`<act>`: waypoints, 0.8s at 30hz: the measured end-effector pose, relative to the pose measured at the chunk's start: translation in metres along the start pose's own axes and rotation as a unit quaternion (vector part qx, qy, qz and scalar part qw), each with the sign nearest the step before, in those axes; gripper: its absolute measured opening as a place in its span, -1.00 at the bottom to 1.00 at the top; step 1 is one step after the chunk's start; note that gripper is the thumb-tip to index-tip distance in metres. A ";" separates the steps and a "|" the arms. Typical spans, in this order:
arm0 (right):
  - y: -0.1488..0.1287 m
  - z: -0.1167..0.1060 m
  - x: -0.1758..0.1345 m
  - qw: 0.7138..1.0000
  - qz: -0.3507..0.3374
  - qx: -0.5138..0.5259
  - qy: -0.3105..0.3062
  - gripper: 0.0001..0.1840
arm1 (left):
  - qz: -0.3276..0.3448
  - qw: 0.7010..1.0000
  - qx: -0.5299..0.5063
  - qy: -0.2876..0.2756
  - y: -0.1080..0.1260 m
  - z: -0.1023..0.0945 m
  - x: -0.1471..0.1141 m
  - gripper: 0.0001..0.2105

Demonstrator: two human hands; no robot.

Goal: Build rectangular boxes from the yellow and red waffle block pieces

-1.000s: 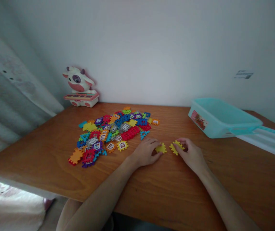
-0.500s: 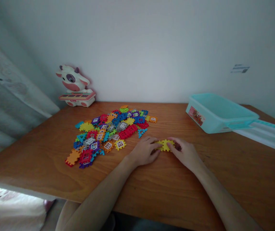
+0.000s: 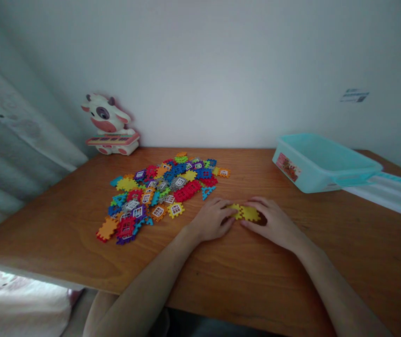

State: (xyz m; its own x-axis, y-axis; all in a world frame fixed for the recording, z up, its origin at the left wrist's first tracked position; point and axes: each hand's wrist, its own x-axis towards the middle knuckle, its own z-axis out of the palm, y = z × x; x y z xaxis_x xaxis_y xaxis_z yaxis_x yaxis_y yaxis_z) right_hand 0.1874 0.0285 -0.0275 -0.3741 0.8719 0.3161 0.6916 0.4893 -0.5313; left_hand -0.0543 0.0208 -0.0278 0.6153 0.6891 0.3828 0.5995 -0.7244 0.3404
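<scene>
Two yellow toothed building tiles lie flat on the table between my hands, side by side with their edges meeting. My left hand [image 3: 213, 219] grips the left yellow tile [image 3: 236, 210], its fingers covering most of that piece. Around the right yellow tile [image 3: 251, 214] curl the thumb and fingers of my right hand [image 3: 269, 220], at its near and far edges. To the left of my hands spreads a pile of colourful interlocking tiles [image 3: 186, 189]. The blue triangular tile [image 3: 207, 192] is the loose piece nearest my left hand.
A light-blue plastic bin [image 3: 321, 166] with a handle stands at the right on the wooden table [image 3: 242, 276]. A cow-shaped toy keyboard [image 3: 112, 126] sits at the back left, by a pale curtain [image 3: 21, 121]. A white wall rises behind.
My right hand has opened slightly, its thumb moving off the tile's top to the near edge, so more of the right yellow tile shows. My left hand stays in place.
</scene>
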 end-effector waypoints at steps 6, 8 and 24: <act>0.002 -0.006 0.002 0.999 -0.012 0.033 -0.025 -0.66 | 0.001 1.000 0.008 -0.009 0.001 0.000 0.000 -0.73; 0.003 -0.005 0.002 1.000 -0.005 0.026 -0.014 -0.66 | -0.007 1.000 -0.003 -0.010 0.001 0.001 0.000 -0.72; -0.005 -0.012 0.001 0.997 -0.075 0.005 -0.009 -0.77 | 0.008 0.999 -0.028 -0.030 -0.001 0.002 0.000 -0.75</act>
State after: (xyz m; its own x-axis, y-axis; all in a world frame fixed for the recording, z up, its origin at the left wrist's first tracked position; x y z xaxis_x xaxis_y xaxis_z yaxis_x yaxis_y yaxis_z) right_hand 0.1911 0.0270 -0.0151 -0.4839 0.7885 0.3796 0.6204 0.6150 -0.4867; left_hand -0.0542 0.0214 -0.0297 0.6557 0.6757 0.3368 0.5606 -0.7345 0.3823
